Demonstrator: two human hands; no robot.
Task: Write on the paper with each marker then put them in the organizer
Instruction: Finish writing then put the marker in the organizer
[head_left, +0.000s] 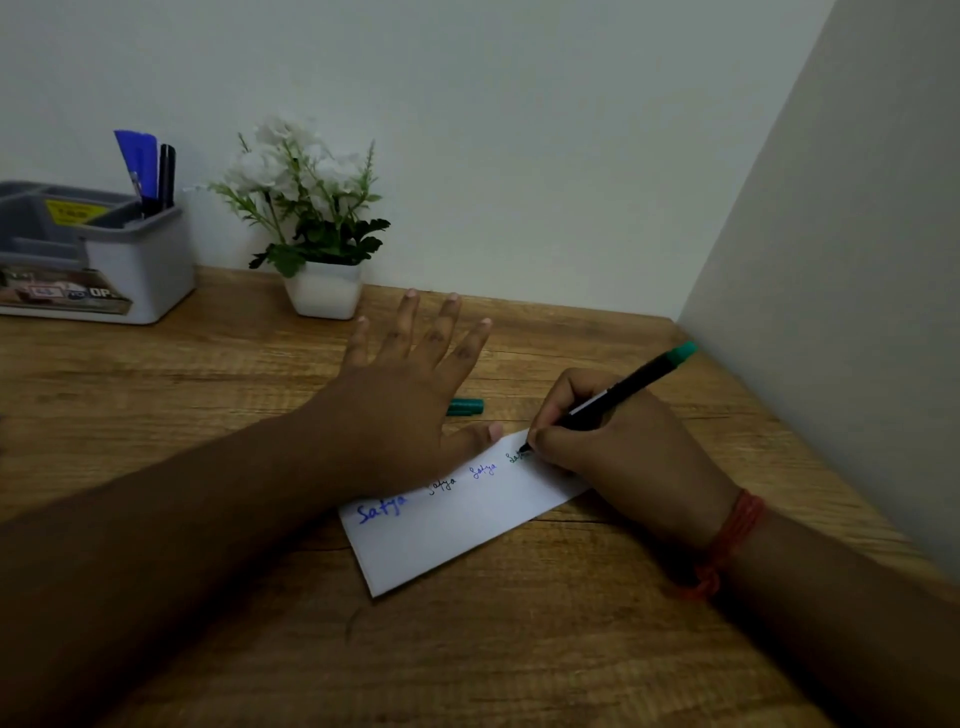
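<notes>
Seen from the head view, we have the right hand (618, 441) pinching the green marker (613, 397) between thumb and curled fingers, its tip touching the far right end of the paper (447, 540), where a fourth word is partly written. The marker's long axis runs from that tip up and to the right, its green tail pointing away from us toward the side wall. We note that the left hand (410, 395) lies flat with fingers straight and spread, its heel and thumb pressing the paper's upper edge to steady it. The cap (465, 406) lies on the desk (519, 649) just beyond the left thumb, between the two hands and nearer the left. We judge this the relation that matters: once the word is finished, the cap sits to the left of the marker's tip, within easy reach of the left hand. The organizer (135, 265) stands well apart at the far left, beside the plant (317, 228), already holding a blue marker (140, 166) and a black marker (166, 174) upright in its rear right compartment.
</notes>
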